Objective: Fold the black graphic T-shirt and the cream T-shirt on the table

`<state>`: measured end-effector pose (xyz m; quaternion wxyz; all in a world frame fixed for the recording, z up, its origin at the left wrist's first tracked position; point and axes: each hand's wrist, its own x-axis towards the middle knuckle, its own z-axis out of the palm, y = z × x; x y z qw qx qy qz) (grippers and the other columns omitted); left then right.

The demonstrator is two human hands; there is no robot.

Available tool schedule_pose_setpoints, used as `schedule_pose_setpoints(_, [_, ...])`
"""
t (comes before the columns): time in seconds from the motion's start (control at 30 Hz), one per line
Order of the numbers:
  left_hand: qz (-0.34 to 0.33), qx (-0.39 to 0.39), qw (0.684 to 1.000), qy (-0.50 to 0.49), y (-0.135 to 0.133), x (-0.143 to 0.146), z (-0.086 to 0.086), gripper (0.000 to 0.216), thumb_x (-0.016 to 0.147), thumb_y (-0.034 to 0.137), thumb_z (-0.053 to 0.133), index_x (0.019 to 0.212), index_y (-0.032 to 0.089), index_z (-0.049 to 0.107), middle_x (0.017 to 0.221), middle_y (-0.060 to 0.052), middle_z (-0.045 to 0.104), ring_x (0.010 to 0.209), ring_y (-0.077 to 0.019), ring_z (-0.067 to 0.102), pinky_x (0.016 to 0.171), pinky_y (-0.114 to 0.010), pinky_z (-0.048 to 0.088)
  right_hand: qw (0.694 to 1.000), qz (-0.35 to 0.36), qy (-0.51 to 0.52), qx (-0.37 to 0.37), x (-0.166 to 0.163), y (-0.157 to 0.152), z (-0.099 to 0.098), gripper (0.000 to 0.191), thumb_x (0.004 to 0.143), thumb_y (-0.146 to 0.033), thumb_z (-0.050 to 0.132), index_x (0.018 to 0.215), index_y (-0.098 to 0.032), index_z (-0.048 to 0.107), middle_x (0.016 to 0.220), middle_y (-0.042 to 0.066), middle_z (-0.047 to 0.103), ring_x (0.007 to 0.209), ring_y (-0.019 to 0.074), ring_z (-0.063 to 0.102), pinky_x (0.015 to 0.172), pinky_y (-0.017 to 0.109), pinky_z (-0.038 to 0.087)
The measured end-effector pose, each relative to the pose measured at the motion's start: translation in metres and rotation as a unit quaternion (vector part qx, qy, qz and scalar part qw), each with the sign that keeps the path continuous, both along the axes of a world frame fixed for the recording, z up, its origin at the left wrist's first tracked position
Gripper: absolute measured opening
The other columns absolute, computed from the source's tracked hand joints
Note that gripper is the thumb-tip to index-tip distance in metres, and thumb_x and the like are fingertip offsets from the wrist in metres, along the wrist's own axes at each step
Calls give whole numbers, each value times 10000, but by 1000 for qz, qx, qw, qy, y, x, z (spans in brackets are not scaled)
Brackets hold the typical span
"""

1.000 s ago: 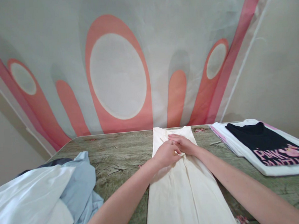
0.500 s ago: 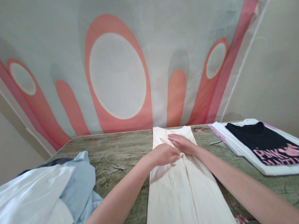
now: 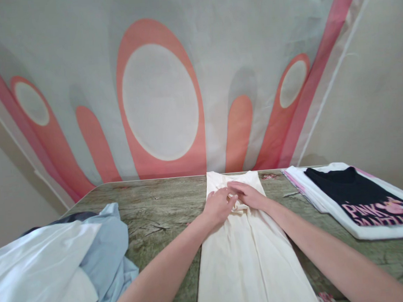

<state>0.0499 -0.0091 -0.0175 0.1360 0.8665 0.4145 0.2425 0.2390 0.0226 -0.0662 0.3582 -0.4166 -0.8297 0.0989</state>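
Observation:
A cream garment (image 3: 248, 263), folded into a long narrow strip, lies down the middle of the green wood-grain table (image 3: 157, 210). My left hand (image 3: 218, 205) rests flat on its upper part, fingers spread and pointing toward the collar. My right hand (image 3: 248, 194) lies palm down just beside it, fingertips meeting the left hand's. A small fold of cream cloth bunches between the two hands. I cannot tell whether either hand pinches it.
A heap of white and light blue clothes (image 3: 53, 269) sits at the near left. At the right lies a stack of folded shirts, a black one with pink lettering (image 3: 365, 196) on top. A grey and coral patterned cloth (image 3: 161, 89) hangs behind the table.
My left hand slid up the cream garment and opened out flat, fingers now spread toward the collar. The right hand has barely moved.

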Motion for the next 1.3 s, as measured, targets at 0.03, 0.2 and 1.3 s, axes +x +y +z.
schedule_pose_setpoints(0.03, [3,8,1000,17,0,-1,-2,329,849,385,464,1090,196,583,1199,-108,564,1136,-248,488,997,-394,295,1000,-18,3,2,1,-1,0,459,775,-126,438,1213,-203,552,1271,83,535,1219,221,433,1034,468,315])
schedule_pose_setpoints(0.2, [-11,16,998,68,0,-7,-8,471,776,370,545,1202,172,513,1359,-152,408,1280,-293,320,1041,-481,207,990,-121,-74,-29,3,-6,2,453,805,-197,460,1255,-177,510,1331,112,471,1266,259,363,1046,508,250])
schedule_pose_setpoints(1.3, [-4,55,985,166,22,-22,-14,399,945,349,247,1295,263,418,1414,-28,350,1292,-213,290,1040,-446,239,995,35,2,-88,1,-31,34,312,801,-435,563,971,-189,651,951,71,617,911,184,555,855,332,417])
